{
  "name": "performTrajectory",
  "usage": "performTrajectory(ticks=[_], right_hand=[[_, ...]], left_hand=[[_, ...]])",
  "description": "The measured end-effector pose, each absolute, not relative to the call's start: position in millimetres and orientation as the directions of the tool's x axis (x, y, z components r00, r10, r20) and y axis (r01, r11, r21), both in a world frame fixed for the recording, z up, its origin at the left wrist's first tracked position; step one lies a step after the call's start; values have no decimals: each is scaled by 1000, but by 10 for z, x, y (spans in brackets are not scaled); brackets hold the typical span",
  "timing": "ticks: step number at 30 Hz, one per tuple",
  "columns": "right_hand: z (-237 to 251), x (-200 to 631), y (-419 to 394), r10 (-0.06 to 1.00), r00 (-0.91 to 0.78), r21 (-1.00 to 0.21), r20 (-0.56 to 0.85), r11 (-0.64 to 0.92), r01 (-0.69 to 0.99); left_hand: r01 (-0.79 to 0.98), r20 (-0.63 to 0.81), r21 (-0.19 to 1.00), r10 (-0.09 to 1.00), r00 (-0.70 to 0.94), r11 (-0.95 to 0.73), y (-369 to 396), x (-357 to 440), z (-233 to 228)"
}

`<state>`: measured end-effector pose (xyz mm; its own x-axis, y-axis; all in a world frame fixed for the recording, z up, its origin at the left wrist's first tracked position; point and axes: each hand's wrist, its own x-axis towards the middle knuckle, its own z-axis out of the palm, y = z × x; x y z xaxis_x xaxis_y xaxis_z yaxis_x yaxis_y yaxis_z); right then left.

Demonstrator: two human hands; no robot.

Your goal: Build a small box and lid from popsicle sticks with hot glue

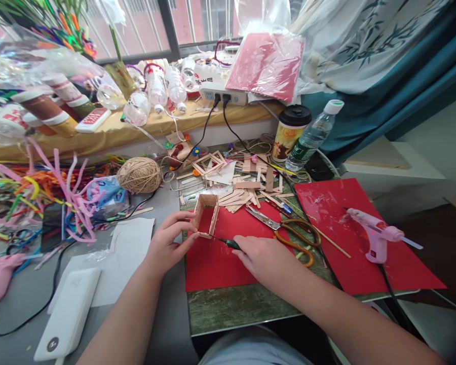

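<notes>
Popsicle-stick frame (pixel 207 215), a small open square of craft sticks, stands on edge at the upper left corner of the near red paper sheet (pixel 216 263), just in front of the loose craft sticks (pixel 243 195). From the head view, the left hand (pixel 167 243) steadies it upright, thumb and fingers closed around its left side and lower corner. The right hand (pixel 264 256) is curled tightly around a thin dark-tipped tool (pixel 228 243), whose point lies just beside the frame's base; whether it touches is unclear. Scissors (pixel 281 228) lie just right of that hand; a pink glue gun (pixel 374 235) rests on the far red sheet (pixel 361 263).
</notes>
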<state>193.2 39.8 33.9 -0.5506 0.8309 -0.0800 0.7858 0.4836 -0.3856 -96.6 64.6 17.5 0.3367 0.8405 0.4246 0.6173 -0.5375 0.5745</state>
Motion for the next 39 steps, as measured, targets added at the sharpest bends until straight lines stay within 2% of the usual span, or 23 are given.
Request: performTrajectory(ticks=[5, 8, 10, 15, 19, 24, 29, 31, 39], right_hand=[[162, 1875, 218, 870, -493, -349, -19, 457, 818], [86, 1787, 62, 892, -450, -264, -36, 425, 866], [94, 1741, -3, 896, -440, -251, -66, 412, 876], [239, 1769, 30, 901, -404, -411, -156, 312, 856], [284, 1921, 156, 892, -437, -542, -116, 311, 781], [218, 2125, 254, 885, -464, -554, -41, 366, 748], [125, 2190, 282, 904, -426, -423, 12, 391, 817], [110, 2174, 305, 911, -411, -410, 16, 381, 829], [239, 1788, 505, 869, -459, -647, 186, 459, 608]], left_hand=[[630, 417, 571, 847, 329, -526, 635, -950, 188], [637, 413, 566, 849, 330, -523, 627, -936, 189], [637, 416, 565, 848, 329, -524, 622, -929, 190], [631, 423, 563, 842, 335, -534, 614, -922, 177], [625, 413, 567, 841, 349, -537, 622, -926, 163], [643, 419, 573, 856, 303, -508, 648, -951, 182], [653, 430, 575, 861, 271, -493, 650, -949, 175], [655, 439, 576, 861, 255, -488, 643, -933, 158], [663, 511, 568, 841, 179, -486, 603, -812, 93]])
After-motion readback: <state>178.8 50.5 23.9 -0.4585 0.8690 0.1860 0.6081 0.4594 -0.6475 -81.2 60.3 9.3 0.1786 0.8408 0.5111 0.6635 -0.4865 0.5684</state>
